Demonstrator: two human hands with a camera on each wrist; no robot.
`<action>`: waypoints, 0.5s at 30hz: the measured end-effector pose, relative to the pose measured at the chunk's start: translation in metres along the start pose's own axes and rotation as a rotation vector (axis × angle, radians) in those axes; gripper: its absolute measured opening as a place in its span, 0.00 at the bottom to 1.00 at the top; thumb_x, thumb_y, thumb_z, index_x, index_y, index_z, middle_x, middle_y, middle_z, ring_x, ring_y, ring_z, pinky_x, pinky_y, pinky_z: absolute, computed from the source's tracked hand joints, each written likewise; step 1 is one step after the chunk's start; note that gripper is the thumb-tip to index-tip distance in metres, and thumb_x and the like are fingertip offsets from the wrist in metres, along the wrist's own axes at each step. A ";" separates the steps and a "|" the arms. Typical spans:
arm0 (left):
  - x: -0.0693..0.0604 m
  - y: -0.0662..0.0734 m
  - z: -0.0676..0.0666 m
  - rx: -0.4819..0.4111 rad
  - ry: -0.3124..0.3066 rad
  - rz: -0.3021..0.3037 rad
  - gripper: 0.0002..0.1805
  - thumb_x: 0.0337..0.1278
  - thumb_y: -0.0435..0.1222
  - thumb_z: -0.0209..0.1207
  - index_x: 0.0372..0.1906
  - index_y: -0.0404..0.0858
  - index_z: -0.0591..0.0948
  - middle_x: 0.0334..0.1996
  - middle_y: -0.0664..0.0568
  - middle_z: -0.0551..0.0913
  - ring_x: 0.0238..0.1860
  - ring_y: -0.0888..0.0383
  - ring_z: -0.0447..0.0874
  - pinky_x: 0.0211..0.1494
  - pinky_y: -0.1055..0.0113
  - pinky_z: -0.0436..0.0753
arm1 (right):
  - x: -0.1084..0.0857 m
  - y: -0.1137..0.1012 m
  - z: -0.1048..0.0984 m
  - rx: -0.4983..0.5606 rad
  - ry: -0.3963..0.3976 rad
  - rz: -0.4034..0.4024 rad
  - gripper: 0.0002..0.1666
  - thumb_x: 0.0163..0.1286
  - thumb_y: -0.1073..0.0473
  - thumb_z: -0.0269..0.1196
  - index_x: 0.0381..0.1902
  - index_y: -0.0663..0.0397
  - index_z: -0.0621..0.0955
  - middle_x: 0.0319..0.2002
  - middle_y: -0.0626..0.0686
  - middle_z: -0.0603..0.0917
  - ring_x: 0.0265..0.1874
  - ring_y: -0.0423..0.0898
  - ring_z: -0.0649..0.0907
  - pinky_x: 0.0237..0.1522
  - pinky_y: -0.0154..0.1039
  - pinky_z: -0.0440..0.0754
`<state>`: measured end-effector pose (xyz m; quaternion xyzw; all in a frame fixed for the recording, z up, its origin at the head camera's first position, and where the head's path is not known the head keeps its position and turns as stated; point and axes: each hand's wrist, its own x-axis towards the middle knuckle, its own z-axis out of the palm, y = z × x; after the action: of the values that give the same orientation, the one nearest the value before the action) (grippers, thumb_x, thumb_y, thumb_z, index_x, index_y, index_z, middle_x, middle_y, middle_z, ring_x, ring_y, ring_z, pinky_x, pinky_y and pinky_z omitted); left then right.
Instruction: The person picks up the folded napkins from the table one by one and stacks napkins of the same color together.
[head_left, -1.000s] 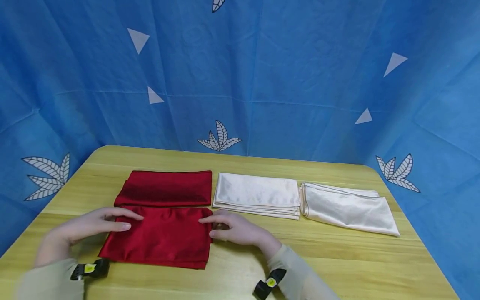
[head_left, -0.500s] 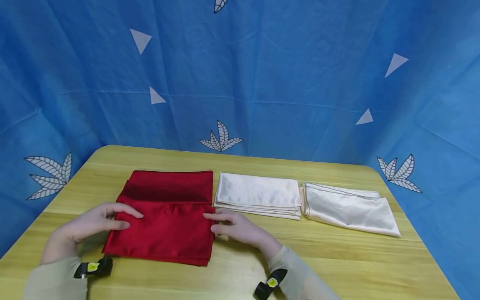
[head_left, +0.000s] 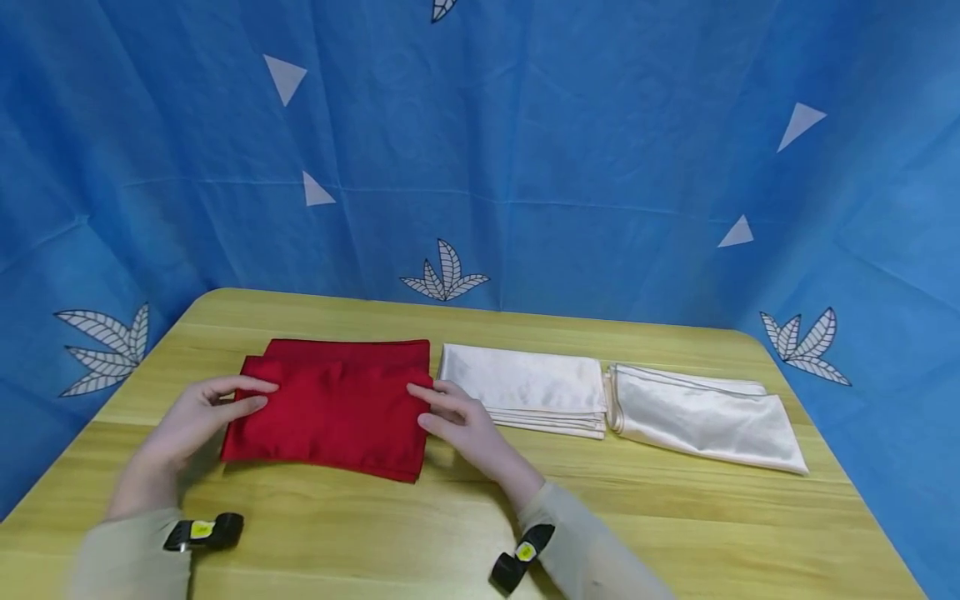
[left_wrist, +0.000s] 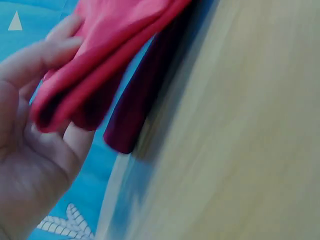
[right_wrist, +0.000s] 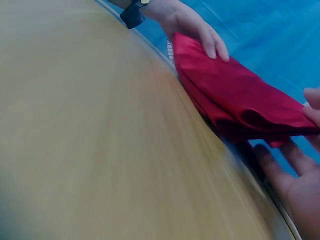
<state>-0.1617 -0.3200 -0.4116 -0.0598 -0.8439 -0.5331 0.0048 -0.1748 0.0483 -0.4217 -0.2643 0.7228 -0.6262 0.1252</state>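
A folded red satin cloth (head_left: 330, 417) is held between both hands, raised off the table and partly over a second folded red cloth (head_left: 352, 351) behind it. The left hand (head_left: 187, 421) grips its left edge, thumb and index finger on top; in the left wrist view other fingers of the left hand (left_wrist: 40, 120) lie under the folded layers (left_wrist: 95, 75). At the right edge the right hand (head_left: 472, 429) pinches the cloth, and the right wrist view shows fingers of that hand (right_wrist: 295, 175) beneath the red fabric (right_wrist: 240, 90).
Right of the red cloths lie a folded white cloth (head_left: 525, 379) and a looser folded white cloth (head_left: 701, 421), side by side on the wooden table (head_left: 375, 550). A blue patterned curtain (head_left: 480, 150) hangs behind and around the table.
Both hands have carried the front red cloth up and away from the body, so that it now covers more of the rear red cloth. The white cloths have stayed put.
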 end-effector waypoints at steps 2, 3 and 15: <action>0.005 -0.001 0.008 -0.070 0.108 -0.027 0.18 0.61 0.40 0.62 0.54 0.38 0.82 0.48 0.68 0.77 0.53 0.65 0.67 0.44 0.79 0.74 | 0.003 -0.009 0.003 0.010 0.043 -0.019 0.27 0.70 0.65 0.57 0.67 0.56 0.70 0.67 0.57 0.63 0.65 0.51 0.66 0.61 0.41 0.70; 0.008 -0.002 0.012 -0.123 0.168 -0.038 0.18 0.60 0.40 0.63 0.53 0.38 0.82 0.48 0.67 0.77 0.53 0.65 0.66 0.44 0.80 0.74 | 0.005 -0.013 0.004 0.008 0.066 -0.030 0.27 0.70 0.66 0.57 0.67 0.57 0.70 0.67 0.58 0.63 0.63 0.52 0.67 0.61 0.42 0.70; 0.031 -0.001 0.044 -0.110 0.652 0.032 0.18 0.57 0.29 0.63 0.54 0.37 0.82 0.50 0.55 0.81 0.53 0.63 0.74 0.54 0.81 0.70 | 0.039 -0.008 0.017 0.001 0.251 -0.155 0.29 0.67 0.75 0.55 0.66 0.68 0.67 0.66 0.68 0.62 0.54 0.62 0.77 0.59 0.50 0.72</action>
<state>-0.1899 -0.2773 -0.4292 0.1006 -0.7668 -0.5687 0.2801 -0.1968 0.0119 -0.4114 -0.2388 0.7099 -0.6624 -0.0149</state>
